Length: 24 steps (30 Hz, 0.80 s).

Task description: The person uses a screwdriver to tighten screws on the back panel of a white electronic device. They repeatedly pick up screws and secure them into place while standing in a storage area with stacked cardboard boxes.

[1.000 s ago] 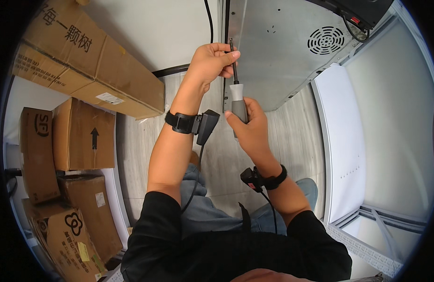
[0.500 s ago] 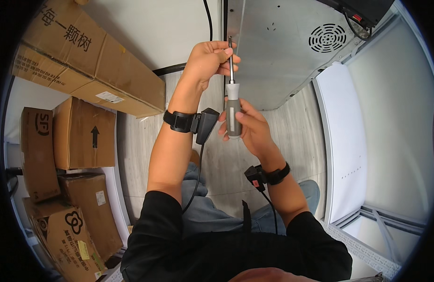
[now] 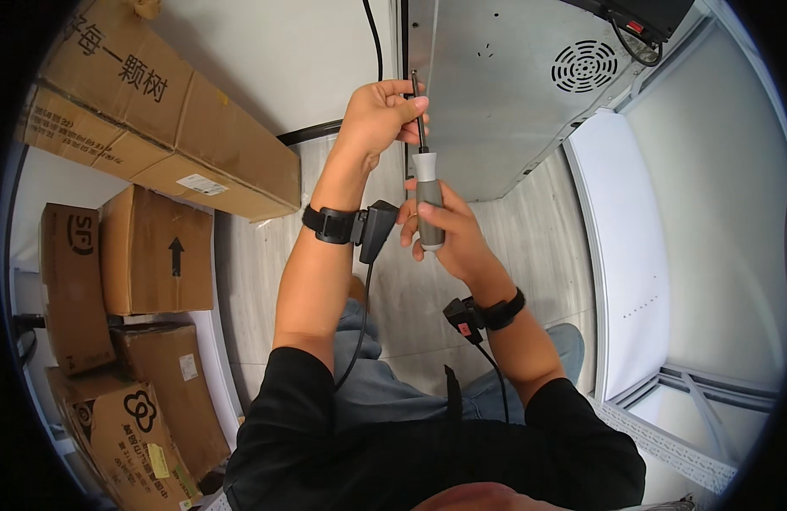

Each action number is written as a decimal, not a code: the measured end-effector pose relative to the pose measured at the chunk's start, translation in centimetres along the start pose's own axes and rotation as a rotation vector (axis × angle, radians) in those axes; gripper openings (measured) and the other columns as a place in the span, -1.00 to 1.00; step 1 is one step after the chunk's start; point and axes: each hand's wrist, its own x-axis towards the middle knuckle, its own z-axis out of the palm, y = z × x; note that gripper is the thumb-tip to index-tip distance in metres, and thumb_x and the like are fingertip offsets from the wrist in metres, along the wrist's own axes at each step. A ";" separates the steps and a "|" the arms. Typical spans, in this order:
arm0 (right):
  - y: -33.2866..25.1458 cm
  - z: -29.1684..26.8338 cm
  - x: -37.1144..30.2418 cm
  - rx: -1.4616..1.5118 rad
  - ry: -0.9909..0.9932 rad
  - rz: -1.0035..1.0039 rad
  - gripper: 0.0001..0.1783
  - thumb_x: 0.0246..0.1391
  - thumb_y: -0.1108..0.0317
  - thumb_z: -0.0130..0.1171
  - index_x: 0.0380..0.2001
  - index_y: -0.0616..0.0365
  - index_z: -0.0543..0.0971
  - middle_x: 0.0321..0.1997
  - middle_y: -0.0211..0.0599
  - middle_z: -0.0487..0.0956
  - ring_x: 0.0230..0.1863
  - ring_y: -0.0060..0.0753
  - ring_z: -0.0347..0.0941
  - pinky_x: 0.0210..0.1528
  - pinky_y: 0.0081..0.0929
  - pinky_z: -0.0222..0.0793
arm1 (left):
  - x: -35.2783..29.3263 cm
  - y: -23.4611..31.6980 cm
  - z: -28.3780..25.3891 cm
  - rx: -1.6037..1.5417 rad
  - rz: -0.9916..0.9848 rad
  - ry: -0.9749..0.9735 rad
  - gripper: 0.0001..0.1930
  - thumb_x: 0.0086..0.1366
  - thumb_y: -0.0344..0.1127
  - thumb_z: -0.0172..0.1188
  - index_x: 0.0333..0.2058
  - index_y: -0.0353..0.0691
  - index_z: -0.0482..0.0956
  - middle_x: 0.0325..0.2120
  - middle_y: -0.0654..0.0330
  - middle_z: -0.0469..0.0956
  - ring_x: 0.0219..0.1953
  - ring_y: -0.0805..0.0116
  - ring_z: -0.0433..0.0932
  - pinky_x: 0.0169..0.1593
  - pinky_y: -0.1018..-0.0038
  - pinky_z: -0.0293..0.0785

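Note:
A screwdriver (image 3: 429,189) with a grey handle and a slim metal shaft points away from me. My left hand (image 3: 383,117) is closed, pinching the shaft between thumb and fingers near its tip. Around the lower handle, my right hand (image 3: 451,228) is closed, its thumb lying across the grey grip. The tip is by the left edge of a grey metal panel (image 3: 495,128). Whether a screw sits at the tip is too small to tell. Black straps with small boxes and cables are on both my wrists.
Cardboard boxes (image 3: 159,247) are stacked on the left, and a long carton (image 3: 231,140) juts toward the middle. A black cable (image 3: 374,38) hangs by the panel. At upper right is a black unit (image 3: 657,21) with a red switch. A white curved panel (image 3: 628,255) stands at right.
My right thumb and fingers have shifted around the handle, and the screwdriver leans slightly differently. My left hand still pinches the shaft. The whole view has moved a little.

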 end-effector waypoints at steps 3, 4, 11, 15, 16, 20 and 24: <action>-0.3 -0.1 -0.1 0.186 -0.107 0.011 -0.42 0.06 0.33 0.12 0.13 0.28 0.23 -0.24 -0.17 0.50 -0.33 -0.29 0.53 -0.52 -0.41 0.44 | 0.0 0.1 -0.2 -0.039 -0.005 -0.032 -0.74 0.27 -0.42 0.12 -0.08 -0.37 0.47 -0.52 0.17 0.60 -0.53 0.45 0.60 -0.45 0.57 0.54; -0.5 0.0 -0.2 0.207 -0.113 0.016 -0.43 0.07 0.35 0.11 0.13 0.28 0.24 -0.23 -0.16 0.51 -0.34 -0.30 0.53 -0.51 -0.42 0.44 | 0.0 0.1 -0.3 -0.042 -0.011 -0.037 -0.75 0.28 -0.42 0.10 -0.08 -0.37 0.47 -0.50 0.16 0.60 -0.52 0.45 0.60 -0.45 0.56 0.55; 0.6 0.9 0.3 -0.296 0.178 -0.065 -0.56 0.01 0.39 0.21 -0.04 0.24 0.34 -0.30 -0.33 0.46 -0.37 -0.52 0.45 -0.52 -0.54 0.43 | -0.4 0.6 -0.1 0.051 -0.020 -0.022 -0.73 0.27 -0.41 0.12 -0.08 -0.39 0.46 -0.50 0.17 0.60 -0.53 0.46 0.59 -0.44 0.56 0.54; 0.8 0.5 0.7 -0.297 0.184 -0.037 -0.58 -0.01 0.33 0.23 -0.09 0.20 0.36 -0.34 -0.38 0.44 -0.38 -0.53 0.41 -0.52 -0.49 0.40 | -0.3 0.3 0.1 0.178 -0.001 0.034 -0.70 0.25 -0.39 0.16 -0.08 -0.41 0.46 -0.52 0.18 0.58 -0.54 0.46 0.57 -0.46 0.56 0.52; 0.8 0.2 0.6 -0.250 0.164 -0.032 -0.58 0.01 0.31 0.21 -0.07 0.20 0.36 -0.33 -0.37 0.44 -0.37 -0.51 0.43 -0.51 -0.47 0.40 | -0.2 0.3 0.1 0.143 -0.002 0.021 -0.70 0.26 -0.40 0.15 -0.07 -0.41 0.46 -0.51 0.18 0.59 -0.53 0.45 0.58 -0.46 0.56 0.52; -0.1 -0.4 0.1 0.037 0.010 0.028 -0.57 0.10 0.26 0.07 0.02 0.20 0.34 -0.26 -0.28 0.48 -0.30 -0.40 0.48 -0.41 -0.39 0.46 | -0.1 0.2 0.1 0.059 -0.010 -0.010 -0.72 0.29 -0.42 0.09 -0.05 -0.39 0.44 -0.49 0.15 0.60 -0.51 0.43 0.59 -0.46 0.55 0.53; 0.1 -1.4 0.0 0.124 -0.125 0.044 -0.55 0.16 0.27 -0.02 0.09 0.19 0.30 -0.17 -0.21 0.50 -0.23 -0.33 0.50 -0.28 -0.32 0.53 | -0.1 0.5 0.0 0.059 -0.024 -0.018 -0.73 0.32 -0.43 0.02 -0.03 -0.38 0.42 -0.46 0.13 0.61 -0.48 0.40 0.61 -0.42 0.53 0.55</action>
